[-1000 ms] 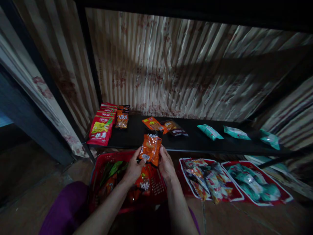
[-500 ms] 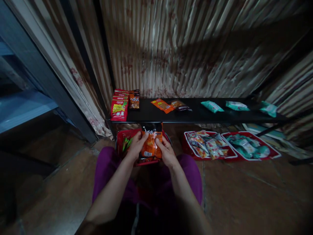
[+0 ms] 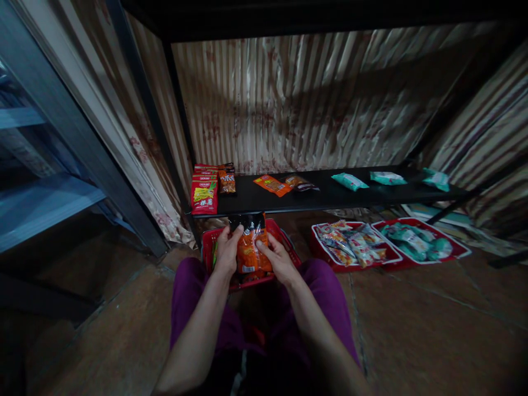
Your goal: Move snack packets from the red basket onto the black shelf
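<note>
Between my two hands is an orange and black snack bag point(image 3: 250, 247), upright with its front toward me. My left hand point(image 3: 228, 246) grips its left edge, thumb across the front. On the right edge, my right hand point(image 3: 278, 257) is closed with its thumb pressed on the bag. Under the bag and hands stands a red basket point(image 3: 247, 285) between my knees, holding more snack bags that are mostly hidden. Just beyond, on the low black shelf point(image 3: 243, 202), red snack bags point(image 3: 204, 197) stand in a row at the left end, beside a small orange-brown bag point(image 3: 227, 183).
Flat on the shelf lie an orange packet point(image 3: 272, 185), a brown packet point(image 3: 301, 183) and several teal packets point(image 3: 350, 181). To the right on the floor are a red basket of white-orange packets point(image 3: 350, 243) and one of teal packets point(image 3: 414, 240). A metal rack point(image 3: 82, 115) stands left.
The view has tilted up, so the upper shelf edge now shows. My hands still hold the orange and black bag over the basket, with little change in grip.
</note>
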`<action>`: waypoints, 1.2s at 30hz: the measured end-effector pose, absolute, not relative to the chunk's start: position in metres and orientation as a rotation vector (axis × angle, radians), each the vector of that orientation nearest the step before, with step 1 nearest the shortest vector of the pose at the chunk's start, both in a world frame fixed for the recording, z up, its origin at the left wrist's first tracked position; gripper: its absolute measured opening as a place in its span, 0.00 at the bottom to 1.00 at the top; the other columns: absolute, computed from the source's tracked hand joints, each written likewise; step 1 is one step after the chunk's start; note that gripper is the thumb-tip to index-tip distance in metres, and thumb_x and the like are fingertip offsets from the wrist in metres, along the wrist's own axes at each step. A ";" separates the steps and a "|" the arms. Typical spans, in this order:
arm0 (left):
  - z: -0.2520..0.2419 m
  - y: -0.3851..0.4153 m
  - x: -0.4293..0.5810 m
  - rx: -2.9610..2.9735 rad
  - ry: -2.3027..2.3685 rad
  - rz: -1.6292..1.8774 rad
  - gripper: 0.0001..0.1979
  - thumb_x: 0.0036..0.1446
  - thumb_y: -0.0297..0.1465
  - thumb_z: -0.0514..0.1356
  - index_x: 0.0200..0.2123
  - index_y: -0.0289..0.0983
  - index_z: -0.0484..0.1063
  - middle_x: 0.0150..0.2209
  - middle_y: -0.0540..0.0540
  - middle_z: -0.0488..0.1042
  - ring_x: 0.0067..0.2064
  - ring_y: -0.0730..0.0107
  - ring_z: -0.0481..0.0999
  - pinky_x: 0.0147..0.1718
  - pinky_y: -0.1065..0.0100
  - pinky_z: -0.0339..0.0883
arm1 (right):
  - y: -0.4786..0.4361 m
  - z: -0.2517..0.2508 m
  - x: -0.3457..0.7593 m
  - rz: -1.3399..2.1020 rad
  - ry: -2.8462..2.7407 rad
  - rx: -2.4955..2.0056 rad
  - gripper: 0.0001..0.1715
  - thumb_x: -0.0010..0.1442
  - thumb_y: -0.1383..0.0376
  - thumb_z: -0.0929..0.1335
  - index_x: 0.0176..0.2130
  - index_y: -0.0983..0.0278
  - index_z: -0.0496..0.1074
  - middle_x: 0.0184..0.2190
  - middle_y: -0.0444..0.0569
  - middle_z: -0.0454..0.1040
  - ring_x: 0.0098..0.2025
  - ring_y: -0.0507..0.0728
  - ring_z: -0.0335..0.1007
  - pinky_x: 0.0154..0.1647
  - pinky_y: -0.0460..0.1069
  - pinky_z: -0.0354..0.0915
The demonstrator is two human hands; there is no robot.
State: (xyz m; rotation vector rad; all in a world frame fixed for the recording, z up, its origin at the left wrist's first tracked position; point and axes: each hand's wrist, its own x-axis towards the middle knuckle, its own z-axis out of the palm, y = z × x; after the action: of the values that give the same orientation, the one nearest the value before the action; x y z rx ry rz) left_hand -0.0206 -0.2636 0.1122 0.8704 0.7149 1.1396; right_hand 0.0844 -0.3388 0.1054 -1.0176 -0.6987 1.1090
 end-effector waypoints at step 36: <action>0.127 -0.253 -0.006 0.992 0.806 1.151 0.17 0.42 0.42 0.67 0.29 0.35 0.74 0.27 0.49 0.75 0.29 0.70 0.71 0.31 0.70 0.64 | -0.299 0.121 0.106 0.740 -0.384 -1.092 0.17 0.38 0.55 0.77 0.24 0.63 0.74 0.19 0.41 0.74 0.21 0.51 0.65 0.25 0.47 0.62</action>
State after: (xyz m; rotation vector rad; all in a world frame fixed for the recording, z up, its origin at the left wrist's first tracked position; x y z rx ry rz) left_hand -0.0056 -0.2533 0.1272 0.9915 0.8062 1.1512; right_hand 0.1056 -0.2989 0.1213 -1.0924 -0.3841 0.7396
